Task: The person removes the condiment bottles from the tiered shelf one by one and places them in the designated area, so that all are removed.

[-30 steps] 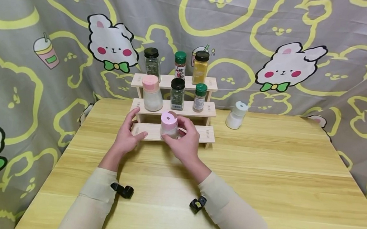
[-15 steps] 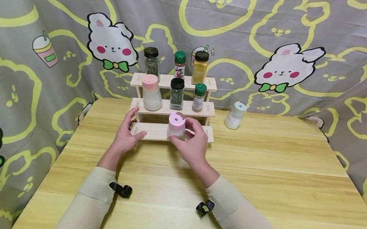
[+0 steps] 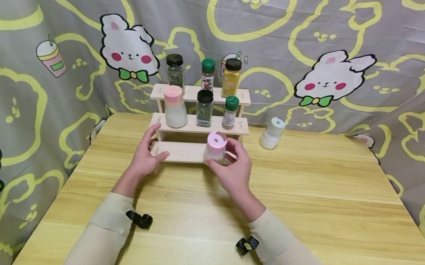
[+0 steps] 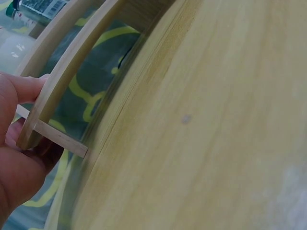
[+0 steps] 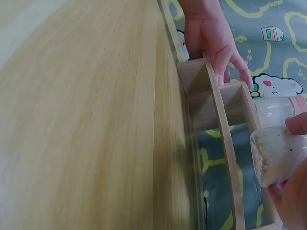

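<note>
A three-tier wooden spice rack (image 3: 179,151) stands at the back of the table. My left hand (image 3: 146,154) grips the left end of its lowest shelf, and the left wrist view shows the thumb (image 4: 29,87) over the board. With fingers and thumb around its sides, my right hand (image 3: 236,167) holds a glass seasoning jar (image 3: 216,145) with a lilac lid, upright over the right part of that shelf. The right wrist view shows the base of this jar (image 5: 278,153), with pale contents inside.
A pink-lidded jar (image 3: 176,111), a black-capped bottle (image 3: 204,109) and a green-capped bottle (image 3: 230,114) occupy the middle shelf. Three capped bottles, including a yellow one (image 3: 231,80), line the top. A white-lidded jar (image 3: 272,134) stands on the table (image 3: 324,191), right of the rack.
My right hand has carried the lilac-lidded jar rightward along the lowest shelf, from near its middle to its right part. My left hand has kept its place at the left end.
</note>
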{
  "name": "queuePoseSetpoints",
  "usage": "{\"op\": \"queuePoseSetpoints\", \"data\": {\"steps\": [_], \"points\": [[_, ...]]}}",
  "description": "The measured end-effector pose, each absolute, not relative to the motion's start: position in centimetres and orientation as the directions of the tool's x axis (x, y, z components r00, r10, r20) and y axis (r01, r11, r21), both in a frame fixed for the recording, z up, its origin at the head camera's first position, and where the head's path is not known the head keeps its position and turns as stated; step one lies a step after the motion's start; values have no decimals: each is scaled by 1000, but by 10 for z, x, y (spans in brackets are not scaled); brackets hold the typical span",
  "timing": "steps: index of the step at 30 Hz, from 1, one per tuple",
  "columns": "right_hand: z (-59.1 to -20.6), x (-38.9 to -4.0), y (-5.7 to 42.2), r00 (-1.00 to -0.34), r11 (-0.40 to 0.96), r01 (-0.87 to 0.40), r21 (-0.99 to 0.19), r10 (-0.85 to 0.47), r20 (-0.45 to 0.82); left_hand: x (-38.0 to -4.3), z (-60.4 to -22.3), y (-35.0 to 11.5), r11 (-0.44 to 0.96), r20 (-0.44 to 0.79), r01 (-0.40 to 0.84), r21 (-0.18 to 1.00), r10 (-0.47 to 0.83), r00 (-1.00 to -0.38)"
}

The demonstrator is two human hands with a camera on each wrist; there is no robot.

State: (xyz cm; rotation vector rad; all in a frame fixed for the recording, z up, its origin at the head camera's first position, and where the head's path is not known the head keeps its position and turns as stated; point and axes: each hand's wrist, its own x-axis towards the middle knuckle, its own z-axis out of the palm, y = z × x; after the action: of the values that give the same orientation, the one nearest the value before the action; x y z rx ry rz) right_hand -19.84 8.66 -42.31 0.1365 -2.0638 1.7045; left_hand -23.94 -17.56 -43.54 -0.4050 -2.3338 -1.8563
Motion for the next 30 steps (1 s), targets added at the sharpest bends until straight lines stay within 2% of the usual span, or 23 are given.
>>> {"op": "queuePoseSetpoints", "data": {"steps": [9, 13, 21, 30], "points": [[-390, -173, 97, -880, 258, -353, -900, 236, 413, -241, -437, -176, 192, 275, 296, 936, 126, -953], [-391, -173, 106, -876, 271, -344, -899, 251, 411, -241, -437, -175, 195, 276, 297, 935, 127, -953], [-421, -187, 136, -859, 310, -345, -886, 276, 431, -241, -436, -175, 200, 273, 296, 934, 131, -953], [-424, -188, 161, -838, 343, -366, -865, 284, 467, -239, -434, -175, 212, 269, 291, 933, 126, -955]]}}
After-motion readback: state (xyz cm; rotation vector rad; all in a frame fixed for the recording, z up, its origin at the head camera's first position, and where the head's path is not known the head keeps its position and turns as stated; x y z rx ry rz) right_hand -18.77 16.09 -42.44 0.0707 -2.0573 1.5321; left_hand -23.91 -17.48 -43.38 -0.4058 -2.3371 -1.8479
